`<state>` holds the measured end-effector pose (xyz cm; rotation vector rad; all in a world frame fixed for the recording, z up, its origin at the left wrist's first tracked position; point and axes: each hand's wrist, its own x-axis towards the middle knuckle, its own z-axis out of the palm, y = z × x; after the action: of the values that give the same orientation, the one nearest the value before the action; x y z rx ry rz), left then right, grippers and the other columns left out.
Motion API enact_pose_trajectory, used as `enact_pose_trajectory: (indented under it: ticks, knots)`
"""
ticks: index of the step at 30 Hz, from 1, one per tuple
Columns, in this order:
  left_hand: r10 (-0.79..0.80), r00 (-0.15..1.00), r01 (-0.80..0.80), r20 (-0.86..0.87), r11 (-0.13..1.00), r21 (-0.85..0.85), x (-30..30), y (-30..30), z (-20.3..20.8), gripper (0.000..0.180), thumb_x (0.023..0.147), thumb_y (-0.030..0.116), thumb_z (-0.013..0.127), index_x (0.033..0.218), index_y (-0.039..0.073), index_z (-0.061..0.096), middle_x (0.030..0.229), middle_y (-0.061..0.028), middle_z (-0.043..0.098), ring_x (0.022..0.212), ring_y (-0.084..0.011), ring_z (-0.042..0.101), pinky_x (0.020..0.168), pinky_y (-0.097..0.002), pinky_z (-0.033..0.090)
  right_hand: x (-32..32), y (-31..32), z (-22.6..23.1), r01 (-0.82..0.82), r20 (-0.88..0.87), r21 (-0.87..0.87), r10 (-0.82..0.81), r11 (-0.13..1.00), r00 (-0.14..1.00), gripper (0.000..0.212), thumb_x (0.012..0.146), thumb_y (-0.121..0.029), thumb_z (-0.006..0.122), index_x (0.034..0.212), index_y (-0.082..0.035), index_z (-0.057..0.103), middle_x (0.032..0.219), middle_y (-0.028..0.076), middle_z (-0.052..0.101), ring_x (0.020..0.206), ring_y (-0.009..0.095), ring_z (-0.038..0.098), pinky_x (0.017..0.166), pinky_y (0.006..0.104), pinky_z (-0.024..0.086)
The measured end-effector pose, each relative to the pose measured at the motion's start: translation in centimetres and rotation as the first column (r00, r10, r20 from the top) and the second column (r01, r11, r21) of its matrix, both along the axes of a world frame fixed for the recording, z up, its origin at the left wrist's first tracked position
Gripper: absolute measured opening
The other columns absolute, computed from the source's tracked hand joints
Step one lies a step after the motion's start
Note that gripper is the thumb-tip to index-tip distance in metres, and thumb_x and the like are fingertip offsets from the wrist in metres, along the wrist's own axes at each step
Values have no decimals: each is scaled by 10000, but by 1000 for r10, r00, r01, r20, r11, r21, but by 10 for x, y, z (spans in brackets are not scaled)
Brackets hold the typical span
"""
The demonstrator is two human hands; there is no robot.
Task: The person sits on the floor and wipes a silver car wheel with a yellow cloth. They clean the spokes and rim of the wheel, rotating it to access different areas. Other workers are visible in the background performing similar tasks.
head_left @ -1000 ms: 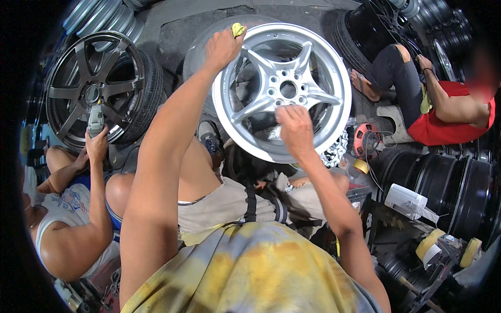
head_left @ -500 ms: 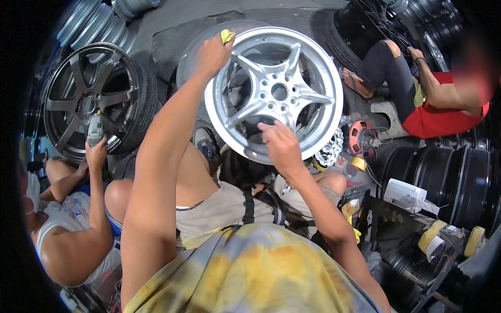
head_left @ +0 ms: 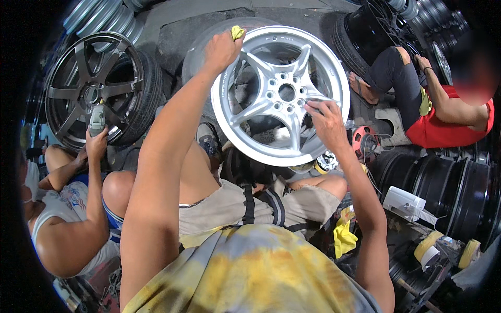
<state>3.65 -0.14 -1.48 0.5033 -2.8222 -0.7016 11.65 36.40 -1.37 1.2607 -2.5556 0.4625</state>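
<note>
A silver multi-spoke wheel rim (head_left: 294, 125) stands tilted in front of me, its spoked face toward me. My left hand (head_left: 222, 51) is closed around a small yellow cloth (head_left: 237, 32) at the rim's upper left edge. My right hand (head_left: 329, 125) is on the right side of the wheel, fingers stretched out, with fingertips at the right spoke beside the hub. I see nothing held in it, and the fingers are slightly blurred.
At left, a person holds a grey power tool (head_left: 97, 121) against a dark wheel (head_left: 67, 128). Another person in a red top (head_left: 451, 122) sits at right. Black rims (head_left: 436, 182), a red reel (head_left: 364, 140), a yellow cloth (head_left: 344, 237) and tape rolls (head_left: 429, 245) lie nearby.
My right hand has moved up and right, from the wheel's lower opening to its right spoke. My left hand stays at the upper left edge with the cloth. The whole view has shifted slightly.
</note>
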Motion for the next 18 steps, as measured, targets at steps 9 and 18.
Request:
enact_pose_trajectory:
  ticks: [9, 18]
  knots:
    - [8, 1000, -8, 22, 1000, -13, -1, 3, 1, 702, 969, 635, 473, 1087, -11, 720, 1044, -333, 685, 1034, -501, 650, 920, -559, 499, -4, 12, -9, -42, 57, -41, 44, 998, 997, 345, 797, -3, 662, 1121, -85, 748, 1220, 0, 697, 930, 232, 608, 878, 373, 517]
    - [3, 998, -5, -61, 999, -45, -1, 6, 4, 650, 970, 591, 512, 995, -22, 724, 935, -313, 702, 934, -492, 678, 820, -551, 535, 14, 0, -9, -10, 82, -29, 12, 1000, 997, 333, 794, 17, 658, 1112, -43, 738, 1201, 38, 703, 901, 234, 616, 818, 372, 528]
